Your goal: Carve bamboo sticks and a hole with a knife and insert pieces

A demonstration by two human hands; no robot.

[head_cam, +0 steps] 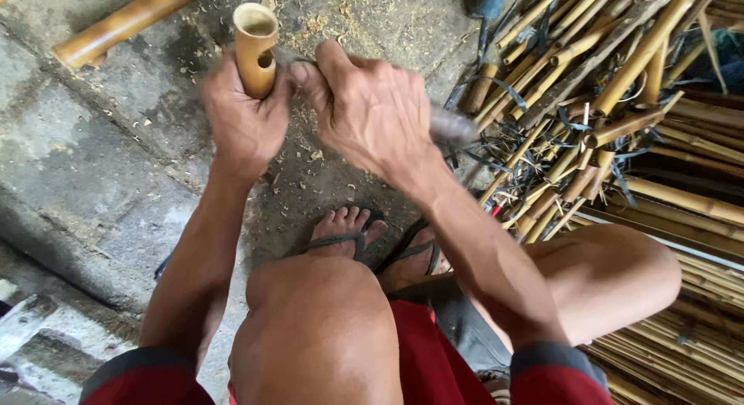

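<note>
While the short bamboo tube (255,48) stands upright above the floor (116,165), gripped in the left hand (244,122), the right hand (372,110) is closed on a knife (453,127), working its side hole; steady twisting seems needed. Bamboo sticks (620,103) lie beside.

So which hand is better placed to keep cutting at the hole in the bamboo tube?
Right. The right hand grips the tool, its tip at the hole in the bamboo tube. The left hand is wrapped around the tube, holding it upright.
</note>
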